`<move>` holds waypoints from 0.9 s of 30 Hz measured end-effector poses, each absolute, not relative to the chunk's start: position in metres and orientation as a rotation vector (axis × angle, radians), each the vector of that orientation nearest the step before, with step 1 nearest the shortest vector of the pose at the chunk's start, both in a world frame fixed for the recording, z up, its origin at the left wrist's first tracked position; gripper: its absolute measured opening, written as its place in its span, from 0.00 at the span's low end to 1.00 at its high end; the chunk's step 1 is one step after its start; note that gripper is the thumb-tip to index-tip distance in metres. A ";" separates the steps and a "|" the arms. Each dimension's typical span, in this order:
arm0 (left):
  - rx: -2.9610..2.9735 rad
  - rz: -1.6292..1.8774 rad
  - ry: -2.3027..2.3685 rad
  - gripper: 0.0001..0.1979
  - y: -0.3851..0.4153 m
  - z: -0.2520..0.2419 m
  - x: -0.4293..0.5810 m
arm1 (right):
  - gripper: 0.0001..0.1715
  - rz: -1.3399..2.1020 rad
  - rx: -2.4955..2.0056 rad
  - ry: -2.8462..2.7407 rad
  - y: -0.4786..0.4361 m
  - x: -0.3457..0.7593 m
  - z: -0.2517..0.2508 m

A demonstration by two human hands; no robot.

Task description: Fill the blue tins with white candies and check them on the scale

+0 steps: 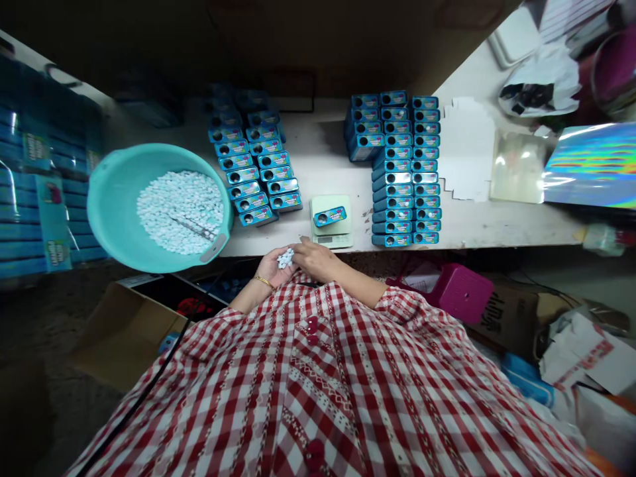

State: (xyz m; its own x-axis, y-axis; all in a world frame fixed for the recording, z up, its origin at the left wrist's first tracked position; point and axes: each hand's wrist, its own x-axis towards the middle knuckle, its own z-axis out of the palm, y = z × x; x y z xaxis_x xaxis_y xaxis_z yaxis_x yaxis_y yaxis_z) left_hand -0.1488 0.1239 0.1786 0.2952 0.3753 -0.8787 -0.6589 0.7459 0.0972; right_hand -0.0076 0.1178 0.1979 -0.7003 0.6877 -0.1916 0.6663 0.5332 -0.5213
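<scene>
My left hand (273, 266), with a gold bangle at the wrist, is cupped palm up just in front of the table edge. A small heap of white candies (285, 258) lies in its palm. My right hand (315, 259) is beside it, fingers bent toward the heap; whether a candy is pinched in them is hidden. Just beyond the hands, a small kitchen scale (331, 238) stands on the table. One blue tin (330, 216) lies on its plate, with a round opening at the left end showing white inside.
A turquoise tub (159, 156) of white candies with a thin metal tool stands at left. Rows of blue tins with dark openings (258, 216) are beside it. More tins (392, 225) stand at right, near white card (467, 149). A magenta stool (464, 291) is below the table (325, 146).
</scene>
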 end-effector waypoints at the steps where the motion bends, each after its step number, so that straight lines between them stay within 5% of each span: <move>1: -0.297 0.698 1.060 0.12 0.126 0.180 -0.146 | 0.11 0.909 -1.223 -2.656 0.118 -0.004 0.196; 13: -0.240 0.735 1.067 0.11 0.149 0.193 -0.132 | 0.10 0.876 -1.374 -1.966 0.155 0.051 0.203; 16: -0.248 0.736 1.060 0.09 0.150 0.189 -0.127 | 0.12 0.927 -1.317 -2.012 0.157 0.050 0.202; 20: -0.257 0.685 1.013 0.11 0.149 0.183 -0.130 | 0.29 0.675 -1.622 -2.254 0.161 0.067 0.192; 27: -0.324 0.735 1.099 0.10 0.137 0.173 -0.161 | 0.24 0.576 -1.574 -2.635 0.177 0.051 0.177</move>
State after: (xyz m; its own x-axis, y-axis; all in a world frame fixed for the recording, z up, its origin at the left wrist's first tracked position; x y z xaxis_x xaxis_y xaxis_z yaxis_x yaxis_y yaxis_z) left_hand -0.1608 0.1367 0.1733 0.2533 0.3762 -0.8912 -0.6802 0.7244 0.1125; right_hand 0.0515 0.1767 0.1768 -0.4917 0.8540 -0.1699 0.8470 0.4238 -0.3208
